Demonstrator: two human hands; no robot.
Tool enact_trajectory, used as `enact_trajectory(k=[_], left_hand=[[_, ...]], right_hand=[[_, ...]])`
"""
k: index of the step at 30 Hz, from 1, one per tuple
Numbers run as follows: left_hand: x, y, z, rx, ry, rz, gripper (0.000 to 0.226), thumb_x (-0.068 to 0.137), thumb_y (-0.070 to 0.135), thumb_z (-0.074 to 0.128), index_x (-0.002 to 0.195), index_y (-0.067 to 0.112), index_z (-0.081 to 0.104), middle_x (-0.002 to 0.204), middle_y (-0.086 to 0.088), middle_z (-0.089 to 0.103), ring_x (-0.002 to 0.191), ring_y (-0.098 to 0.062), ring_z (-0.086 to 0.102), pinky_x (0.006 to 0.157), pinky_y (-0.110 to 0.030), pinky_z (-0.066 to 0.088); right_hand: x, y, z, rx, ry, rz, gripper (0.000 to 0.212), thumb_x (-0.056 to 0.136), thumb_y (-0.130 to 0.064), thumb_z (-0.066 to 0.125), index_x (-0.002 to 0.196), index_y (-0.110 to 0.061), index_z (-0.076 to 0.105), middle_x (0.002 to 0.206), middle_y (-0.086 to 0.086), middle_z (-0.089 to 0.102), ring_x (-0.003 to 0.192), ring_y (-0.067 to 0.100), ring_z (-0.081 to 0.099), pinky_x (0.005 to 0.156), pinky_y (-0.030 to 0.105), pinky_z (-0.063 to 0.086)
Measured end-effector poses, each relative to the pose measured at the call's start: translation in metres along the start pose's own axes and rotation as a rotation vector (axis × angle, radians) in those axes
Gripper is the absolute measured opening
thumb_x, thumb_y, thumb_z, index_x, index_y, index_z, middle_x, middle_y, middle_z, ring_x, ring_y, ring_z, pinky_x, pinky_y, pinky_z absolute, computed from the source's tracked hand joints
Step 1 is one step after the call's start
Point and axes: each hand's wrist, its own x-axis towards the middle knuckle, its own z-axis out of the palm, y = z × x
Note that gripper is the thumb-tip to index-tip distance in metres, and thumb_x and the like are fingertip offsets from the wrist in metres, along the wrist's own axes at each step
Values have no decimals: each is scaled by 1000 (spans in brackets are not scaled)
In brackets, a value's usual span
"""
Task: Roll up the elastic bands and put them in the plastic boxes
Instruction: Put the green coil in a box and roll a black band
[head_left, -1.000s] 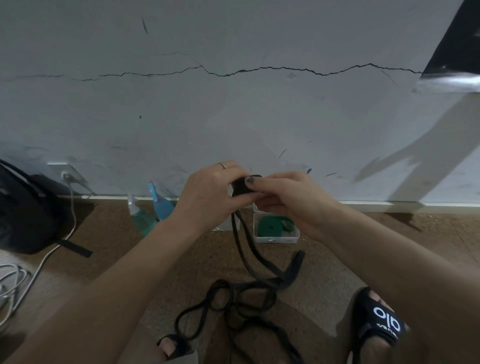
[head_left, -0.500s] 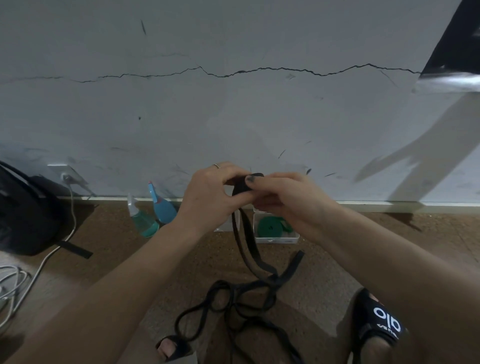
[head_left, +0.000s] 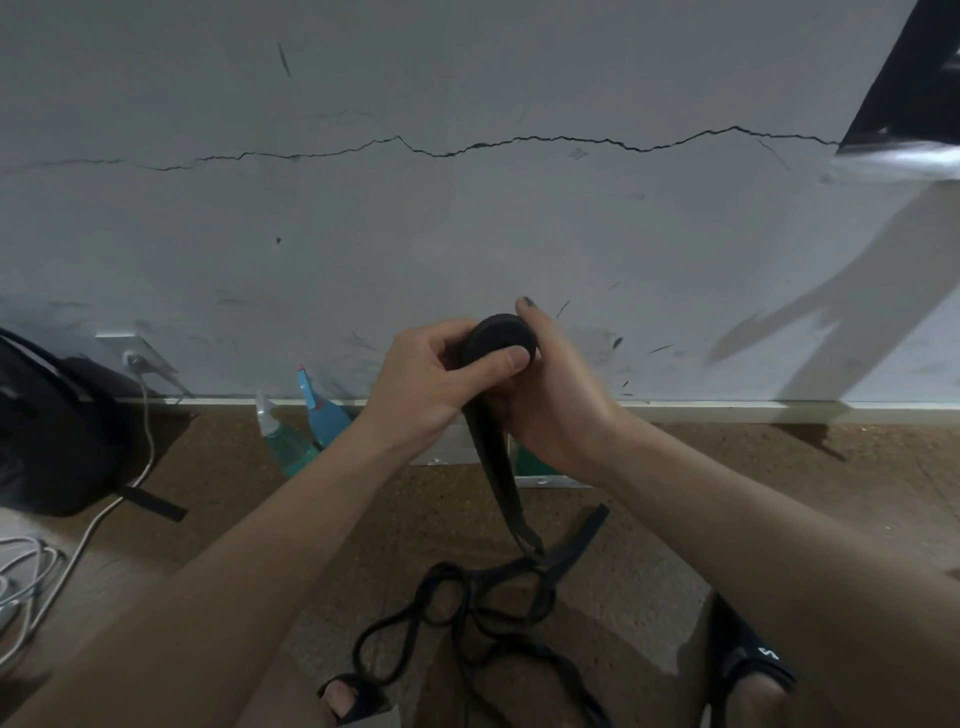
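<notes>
both hands clamp the black band's roll (head_left: 501, 338), left hand (head_left: 431, 387) thumb on its face, right hand (head_left: 558, 410) behind; soft, springy, likely to unwind, so hold the coil's edges.

— What are your hands on?

— Your left hand (head_left: 431, 384) grips a tight roll of black elastic band (head_left: 501, 338), thumb pressed on its face. Your right hand (head_left: 558, 405) cups the roll from behind, one finger raised.

— And the loose part?

— It hangs down from the roll and lies tangled on the brown floor (head_left: 779, 483) between your sandalled feet. A plastic box (head_left: 545, 480) with something green in it sits by the wall, mostly hidden behind your right wrist.
</notes>
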Motion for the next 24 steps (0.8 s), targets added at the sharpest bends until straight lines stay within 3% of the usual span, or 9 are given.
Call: enact_trajectory(k=[2, 5, 8, 12, 13, 15, 17, 20, 24], left_hand=[[-1, 2, -2, -51, 5, -24, 19, 82, 26, 75, 98, 17, 75, 85, -11, 75, 82, -29, 75, 73, -43, 63], [-2, 6, -8, -37, 18, -7, 28, 79, 34, 72, 99, 15, 75, 86, -18, 72, 81, -43, 70, 72, -56, 57], [-1, 1, -15, 82, 19, 38, 26, 80, 37, 72, 101, 20, 75, 90, -6, 77, 86, -23, 74, 79, -40, 60], [-3, -3, -21, 148, 4, 55, 20, 87, 23, 74, 105, 15, 74, 90, 0, 75, 84, -9, 72, 71, -17, 54], [-4, -3, -22, 171, -8, 69, 20, 88, 23, 74, 105, 14, 75, 90, 1, 74, 85, -11, 72, 73, -18, 54], [-2, -5, -26, 308, -9, 127, 21, 87, 36, 76, 101, 20, 76, 90, 8, 73, 95, -13, 70, 94, -27, 51], [0, -4, -33, 459, -26, 189, 26, 85, 49, 73, 99, 28, 75, 93, 14, 74, 100, -13, 68, 111, -33, 39], [-2, 1, -38, 486, -98, 246, 27, 84, 43, 75, 104, 24, 75, 90, 16, 72, 90, -7, 66, 89, -30, 51], [-2, -4, -35, 683, -166, 465, 22, 85, 35, 78, 99, 18, 74, 82, 16, 59, 79, -9, 56, 71, -30, 48]], right_hand=[[1, 2, 3, -2, -91, 34, 76, 105, -66, 21, 127, -7, 64, 104, 7, 76, 86, 24, 71, 79, 38, 54], [4, 3, 1, -93, -117, 76, 86, 99, -76, 19, 127, -9, 65, 84, 8, 62, 64, 18, 46, 67, 36, 38], [6, 4, -7, -246, -100, 77, 92, 96, -81, 16, 130, -11, 66, 79, 5, 55, 67, 17, 38, 69, 37, 30], [1, 1, -14, -456, -52, 36, 88, 99, -76, 17, 122, -11, 72, 85, 12, 56, 75, 18, 44, 73, 35, 35], [0, 1, -14, -481, -40, 18, 85, 100, -74, 20, 121, -12, 72, 91, 19, 59, 78, 18, 47, 75, 35, 36], [-2, 0, -16, -532, -28, -6, 80, 98, -77, 26, 117, -16, 75, 108, 24, 65, 85, 21, 51, 78, 36, 37], [-4, -3, -18, -557, -29, 7, 77, 98, -74, 31, 114, -15, 77, 98, 16, 63, 86, 23, 48, 80, 36, 36], [-7, -5, -20, -523, -61, 6, 67, 100, -66, 38, 118, -12, 73, 90, 7, 57, 85, 24, 45, 80, 37, 36], [-7, -3, -22, -556, -80, 37, 61, 94, -67, 53, 118, -15, 73, 92, 1, 70, 86, 19, 54, 79, 34, 41]])
